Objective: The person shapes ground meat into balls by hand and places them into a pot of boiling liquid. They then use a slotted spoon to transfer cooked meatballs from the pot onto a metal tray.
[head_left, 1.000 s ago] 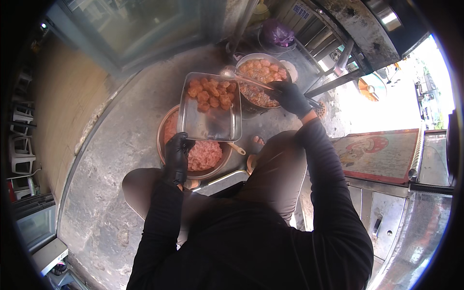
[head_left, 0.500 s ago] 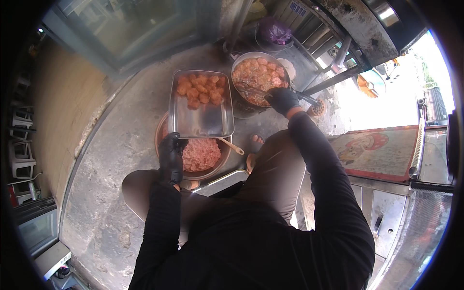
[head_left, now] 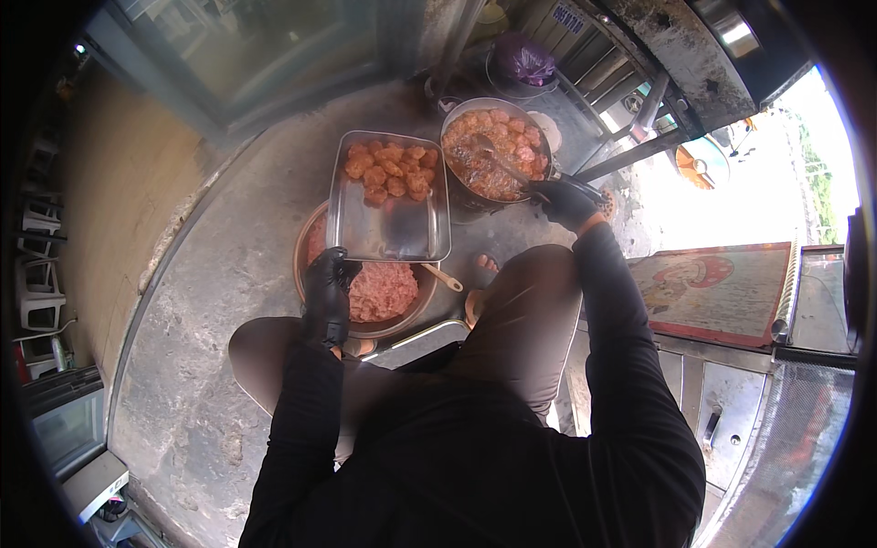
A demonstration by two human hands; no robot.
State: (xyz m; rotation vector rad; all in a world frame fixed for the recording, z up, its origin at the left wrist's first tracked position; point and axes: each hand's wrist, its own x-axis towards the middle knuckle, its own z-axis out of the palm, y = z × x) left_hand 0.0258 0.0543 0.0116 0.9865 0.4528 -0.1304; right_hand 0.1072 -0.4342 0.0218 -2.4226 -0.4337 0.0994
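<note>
My left hand (head_left: pixel 327 297), in a black glove, grips the near left corner of a rectangular metal tray (head_left: pixel 365 239). Browned fried meatballs (head_left: pixel 391 169) fill the far half of this tray, which is held over a large round basin (head_left: pixel 301 265). Inside the basin lies raw pink minced meat (head_left: pixel 382 290), partly hidden by the tray. To the right, my black-gloved right hand (head_left: pixel 568 203) is closed around long metal tongs (head_left: pixel 504 164), their tips in a pot (head_left: pixel 457 194) of bubbling oil. Several balls (head_left: pixel 525 146) fry there, the paler ones on the right side.
A light-handled utensil (head_left: pixel 442 276) leans out of the basin. Behind the pot sits a purple plastic bag (head_left: pixel 525 59) in a bucket. Dark metal framework (head_left: pixel 630 151) rises at the right, above a counter with a printed panel (head_left: pixel 713 292). Glass panels (head_left: pixel 247 55) stand at the far left.
The tray has shifted slightly right, with the meatballs in it. My right hand has moved right and a little nearer, at the pot's near right rim. The tongs' tips have moved within the oil.
</note>
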